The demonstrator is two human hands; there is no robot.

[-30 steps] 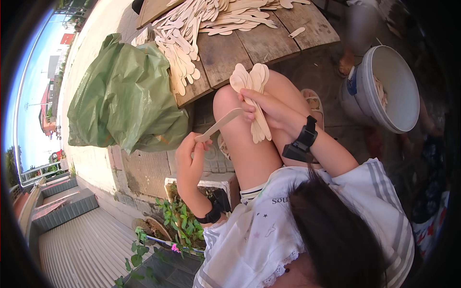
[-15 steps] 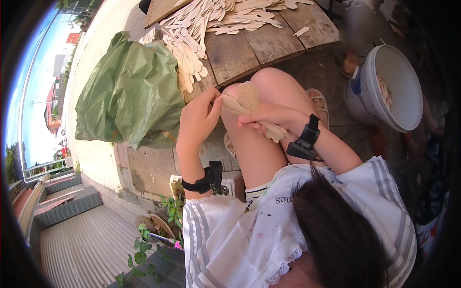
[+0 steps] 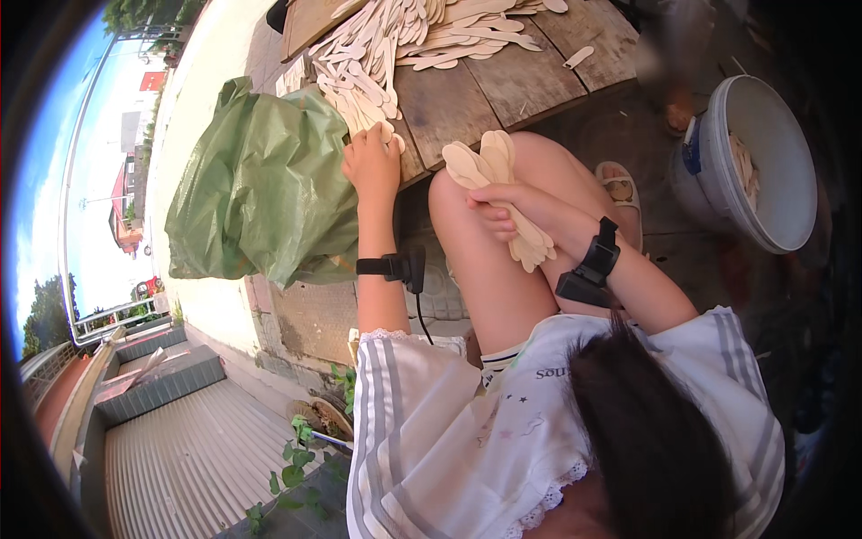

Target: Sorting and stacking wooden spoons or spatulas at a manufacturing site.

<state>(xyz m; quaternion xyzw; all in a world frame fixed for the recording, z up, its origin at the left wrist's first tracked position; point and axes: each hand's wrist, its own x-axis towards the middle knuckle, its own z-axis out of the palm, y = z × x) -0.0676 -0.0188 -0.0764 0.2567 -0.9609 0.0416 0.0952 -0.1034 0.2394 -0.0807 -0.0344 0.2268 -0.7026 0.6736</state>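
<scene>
My right hand (image 3: 505, 211) is closed around a bundle of flat wooden spoons (image 3: 480, 163), held above my lap. Their rounded ends fan out past my thumb, and the other ends stick out below my fingers. At the near left edge of the wooden table, my left hand (image 3: 373, 168) reaches into a heap of loose wooden spoons (image 3: 395, 40). Its fingers curl over the spoon ends there; the fingertips are partly hidden. Black straps with small boxes circle both my wrists.
A large green plastic bag (image 3: 260, 184) stands left of the table (image 3: 449, 103), close to my left arm. One small wooden piece (image 3: 579, 57) lies apart on the tabletop. To the right, a white bucket (image 3: 781, 171) holds more wooden pieces. A potted plant (image 3: 292, 467) grows at lower left.
My left hand has left the bundle and moved forward to the heap's near edge. My right hand still holds the bundle, its spoons now gathered closer together.
</scene>
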